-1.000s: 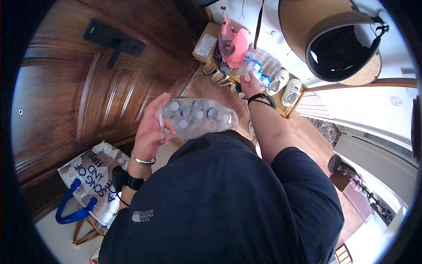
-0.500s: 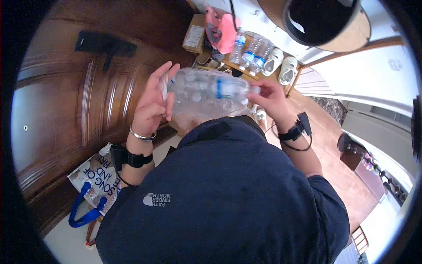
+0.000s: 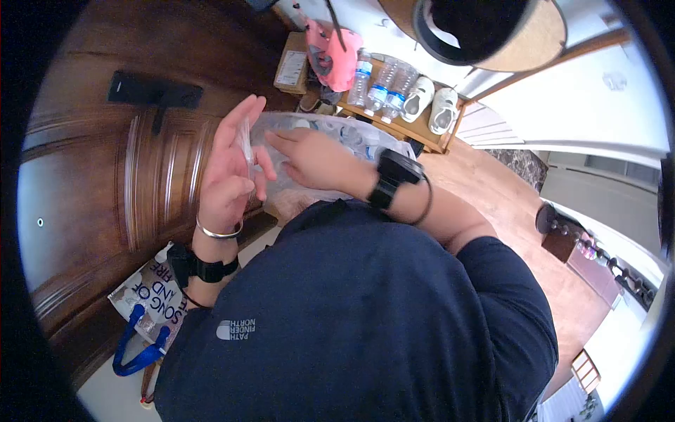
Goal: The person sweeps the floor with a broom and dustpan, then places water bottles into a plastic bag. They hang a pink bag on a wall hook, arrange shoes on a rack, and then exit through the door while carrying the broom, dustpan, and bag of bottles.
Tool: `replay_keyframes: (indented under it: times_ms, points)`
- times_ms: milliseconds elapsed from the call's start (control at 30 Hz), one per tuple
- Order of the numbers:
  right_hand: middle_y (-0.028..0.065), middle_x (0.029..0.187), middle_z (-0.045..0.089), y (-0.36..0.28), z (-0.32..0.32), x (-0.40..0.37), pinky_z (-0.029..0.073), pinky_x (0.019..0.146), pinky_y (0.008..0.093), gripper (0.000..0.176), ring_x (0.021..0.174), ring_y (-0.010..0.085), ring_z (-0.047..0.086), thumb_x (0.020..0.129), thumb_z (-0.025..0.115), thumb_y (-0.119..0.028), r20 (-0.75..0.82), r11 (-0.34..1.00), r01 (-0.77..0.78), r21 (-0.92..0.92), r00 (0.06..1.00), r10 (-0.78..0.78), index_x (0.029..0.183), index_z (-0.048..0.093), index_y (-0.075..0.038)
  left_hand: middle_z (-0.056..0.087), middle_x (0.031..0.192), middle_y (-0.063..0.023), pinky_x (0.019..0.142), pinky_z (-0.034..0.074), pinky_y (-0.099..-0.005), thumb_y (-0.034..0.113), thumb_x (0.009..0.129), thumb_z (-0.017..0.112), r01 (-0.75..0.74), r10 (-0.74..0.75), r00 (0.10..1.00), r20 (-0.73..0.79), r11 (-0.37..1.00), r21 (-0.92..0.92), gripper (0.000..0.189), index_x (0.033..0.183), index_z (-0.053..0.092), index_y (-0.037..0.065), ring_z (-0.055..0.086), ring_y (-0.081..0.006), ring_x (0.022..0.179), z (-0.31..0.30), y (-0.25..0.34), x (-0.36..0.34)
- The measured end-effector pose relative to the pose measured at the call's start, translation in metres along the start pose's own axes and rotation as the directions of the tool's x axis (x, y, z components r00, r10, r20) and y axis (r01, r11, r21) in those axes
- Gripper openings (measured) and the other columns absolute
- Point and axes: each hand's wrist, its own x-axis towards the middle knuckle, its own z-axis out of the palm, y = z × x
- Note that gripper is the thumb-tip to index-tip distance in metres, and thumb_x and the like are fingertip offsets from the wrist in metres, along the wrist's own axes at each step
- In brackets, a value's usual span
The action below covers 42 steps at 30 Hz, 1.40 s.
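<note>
My left hand point(image 3: 235, 165) has the gathered edge of a clear plastic bag point(image 3: 285, 123) hooked over its fingers, which are partly spread. Through the thin plastic, several clear bottles point(image 3: 351, 137) show inside the bag. My right hand point(image 3: 302, 158) reaches across the front of the bag, near the side held by my left hand. Its fingers are apart, with the index finger pointing at the bag's opening, and it grips nothing visible.
Behind the bag, a wooden shelf point(image 3: 420, 129) bears upright-looking clear bottles point(image 3: 377, 93), white shoes point(image 3: 442, 110), a pink bag point(image 3: 332, 60) and a cardboard box point(image 3: 290, 67). A brown door point(image 3: 105, 162) is at left, above a printed bag point(image 3: 151, 299) with blue handles.
My right hand has let go of the bottle it held at the bag's right side and moved left across the bag. The bottle is now among those in the bag.
</note>
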Motion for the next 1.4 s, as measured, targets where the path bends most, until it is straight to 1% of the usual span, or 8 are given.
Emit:
replay_keyframes:
  times_ms: [133, 333, 633, 767, 833, 900, 1200, 1400]
  points:
    - [0.0140, 0.086, 0.069, 0.042, -0.046, -0.056, 0.054, 0.063, 0.0353, 0.019, 0.070, 0.0256, 0.066, 0.080, 0.058, -0.001, -0.295, 0.995, -0.090, 0.054, 0.950, 0.102, 0.096, 0.068, 0.002, 0.028, 0.163, -0.0188, 0.052, 0.050, -0.0221, 0.011, 0.058, 0.059, 0.027, -0.028, 0.999, -0.022, 0.998, -0.056, 0.105, 0.157, 0.026, 0.004, 0.061, -0.0170, 0.075, -0.034, -0.022, -0.018]
    - [0.0158, 0.084, 0.073, 0.203, 0.021, -0.086, 0.056, 0.070, 0.0375, 0.020, 0.080, 0.0250, 0.071, 0.088, 0.064, -0.014, -0.178, 0.242, -0.797, 0.554, 0.170, 0.969, 0.101, 0.069, 0.001, 0.029, 0.162, -0.0170, 0.051, 0.050, -0.0231, 0.013, 0.057, 0.063, 0.112, -0.136, 0.978, -0.157, 0.982, -0.154, 0.105, 0.156, 0.029, 0.004, 0.062, -0.0169, 0.072, -0.065, -0.059, -0.039]
    - [0.0226, 0.112, 0.070, 0.349, 0.151, -0.051, 0.056, 0.087, 0.0462, 0.057, 0.102, 0.0381, 0.070, 0.089, 0.065, -0.048, -0.268, -0.009, -0.532, -0.847, 0.411, 0.871, 0.123, 0.062, -0.002, 0.026, 0.164, -0.0159, 0.050, 0.050, -0.0243, 0.020, 0.055, 0.069, 0.163, -0.196, 0.934, -0.299, 0.978, -0.132, 0.111, 0.157, 0.028, 0.007, 0.061, -0.0171, 0.069, -0.106, -0.071, -0.072]
    - [0.0109, 0.110, 0.074, 0.388, 0.149, -0.053, 0.055, 0.083, 0.0468, 0.048, 0.098, 0.0328, 0.071, 0.095, 0.056, -0.048, -0.225, 0.041, -0.815, -0.579, 0.208, 0.952, 0.117, 0.071, -0.008, 0.026, 0.163, -0.0167, 0.049, 0.050, -0.0245, 0.021, 0.055, 0.070, 0.137, -0.187, 0.926, -0.329, 0.976, -0.169, 0.111, 0.157, 0.028, 0.007, 0.060, -0.0173, 0.068, -0.122, -0.082, -0.084]
    - [0.0127, 0.109, 0.073, 0.411, 0.160, -0.064, 0.054, 0.080, 0.0473, 0.047, 0.097, 0.0316, 0.071, 0.092, 0.060, -0.049, -0.089, 0.019, -0.243, -0.970, 0.428, 0.900, 0.112, 0.072, -0.009, 0.026, 0.163, -0.0174, 0.049, 0.050, -0.0250, 0.021, 0.054, 0.070, 0.162, -0.216, 0.918, -0.334, 0.970, -0.183, 0.112, 0.157, 0.027, 0.006, 0.060, -0.0174, 0.067, -0.127, -0.088, -0.087]
    - [0.0124, 0.116, 0.071, 0.401, 0.140, -0.057, 0.052, 0.084, 0.0496, 0.057, 0.102, 0.0369, 0.069, 0.085, 0.068, -0.055, -0.243, 0.012, -0.802, -0.597, 0.195, 0.950, 0.118, 0.068, -0.008, 0.027, 0.163, -0.0173, 0.049, 0.050, -0.0253, 0.020, 0.054, 0.070, 0.157, -0.214, 0.922, -0.323, 0.968, -0.195, 0.112, 0.157, 0.027, 0.006, 0.060, -0.0171, 0.067, -0.130, -0.091, -0.086]
    - [0.0289, 0.133, 0.061, 0.225, 0.043, -0.023, 0.043, 0.108, 0.0423, 0.091, 0.128, 0.0379, 0.058, 0.073, 0.075, -0.061, -0.303, -0.191, -0.953, 0.235, -0.258, 0.918, 0.126, 0.061, 0.012, 0.028, 0.164, -0.0159, 0.051, 0.049, -0.0253, 0.016, 0.057, 0.066, 0.090, -0.124, 0.979, -0.163, 0.975, -0.204, 0.107, 0.157, 0.027, 0.006, 0.055, -0.0145, 0.061, -0.134, -0.092, -0.073]
    - [0.0150, 0.100, 0.066, 0.164, -0.001, -0.129, 0.060, 0.065, 0.0345, 0.041, 0.074, 0.0275, 0.069, 0.088, 0.069, -0.021, -0.070, 0.072, -0.405, 0.912, 0.019, 0.997, 0.118, 0.060, 0.006, 0.029, 0.163, -0.0177, 0.053, 0.049, -0.0249, 0.017, 0.061, 0.063, 0.126, -0.125, 0.992, 0.016, 0.969, -0.212, 0.105, 0.158, 0.024, 0.006, 0.052, -0.0142, 0.061, -0.117, -0.068, -0.039]
